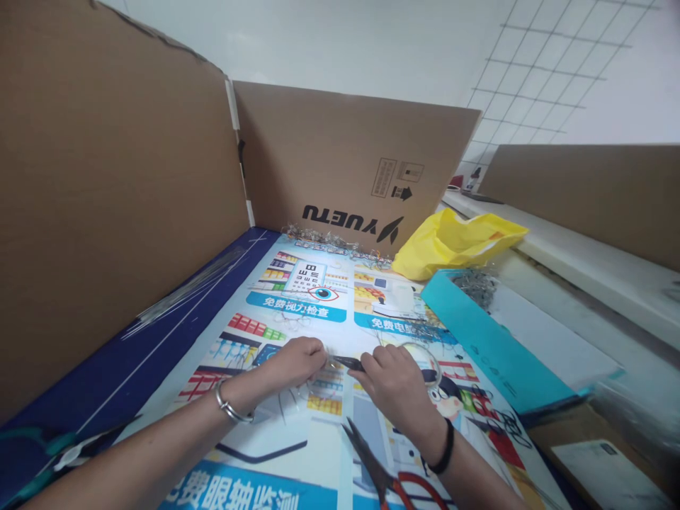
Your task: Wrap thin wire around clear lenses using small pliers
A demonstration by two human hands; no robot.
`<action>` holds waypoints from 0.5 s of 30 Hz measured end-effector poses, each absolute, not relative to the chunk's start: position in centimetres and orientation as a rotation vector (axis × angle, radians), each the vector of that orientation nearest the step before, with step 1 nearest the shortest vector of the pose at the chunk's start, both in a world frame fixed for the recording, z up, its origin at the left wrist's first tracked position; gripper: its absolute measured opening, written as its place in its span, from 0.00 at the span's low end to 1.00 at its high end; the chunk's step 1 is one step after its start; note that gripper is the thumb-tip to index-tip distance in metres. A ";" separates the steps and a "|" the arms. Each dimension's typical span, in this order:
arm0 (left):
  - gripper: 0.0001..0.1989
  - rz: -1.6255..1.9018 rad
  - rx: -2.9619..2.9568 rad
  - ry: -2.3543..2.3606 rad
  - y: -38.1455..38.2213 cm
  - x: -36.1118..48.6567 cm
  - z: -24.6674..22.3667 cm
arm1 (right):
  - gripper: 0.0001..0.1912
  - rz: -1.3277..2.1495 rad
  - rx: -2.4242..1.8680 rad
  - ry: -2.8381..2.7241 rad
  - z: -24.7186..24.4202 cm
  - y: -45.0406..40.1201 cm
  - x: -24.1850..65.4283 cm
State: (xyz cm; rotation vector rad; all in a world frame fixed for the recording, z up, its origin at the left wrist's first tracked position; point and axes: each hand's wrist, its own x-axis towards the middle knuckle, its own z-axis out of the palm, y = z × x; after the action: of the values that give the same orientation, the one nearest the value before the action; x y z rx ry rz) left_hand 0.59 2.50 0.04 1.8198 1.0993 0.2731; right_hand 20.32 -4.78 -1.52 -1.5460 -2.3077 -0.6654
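Observation:
Over the middle of a printed poster (pixel 287 340), my left hand (pixel 300 360) is closed in a pinch on thin wire (pixel 330 354). Opposite it, my right hand (pixel 396 382) grips dark needle-nose pliers (pixel 348 363), whose tip reaches the wire by my left fingertips. Most of the pliers' handles are hidden in my palm. A loop of wire (pixel 436 372) shows just beyond my right hand. Below the hands lie scissors (pixel 366 453) with red handles, blades apart.
Cardboard walls (pixel 329 149) stand behind and to the left. Thin straight wires (pixel 191 280) lie on the blue surface at left. A yellow bag (pixel 451 244) and a turquoise box lid (pixel 489 340) are at right. Teal-handled scissors (pixel 53 450) rest at lower left.

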 end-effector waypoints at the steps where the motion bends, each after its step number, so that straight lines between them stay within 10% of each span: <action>1: 0.12 0.267 1.833 1.098 2.5 0.6 0.0 | 0.13 -0.692 -1.539 -2.324 -1.4 -4.8 20.3; 15: 0.12 0.266 1.849 1.113 2.5 0.5 0.0 | 0.13 -0.669 -1.505 -2.431 -0.9 -4.9 20.4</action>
State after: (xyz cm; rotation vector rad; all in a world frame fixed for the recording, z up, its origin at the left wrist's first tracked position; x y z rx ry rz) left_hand 0.54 2.52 -0.05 1.8493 1.1134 0.2661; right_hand 20.40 -4.91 -0.93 -1.5049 -2.4312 -0.6689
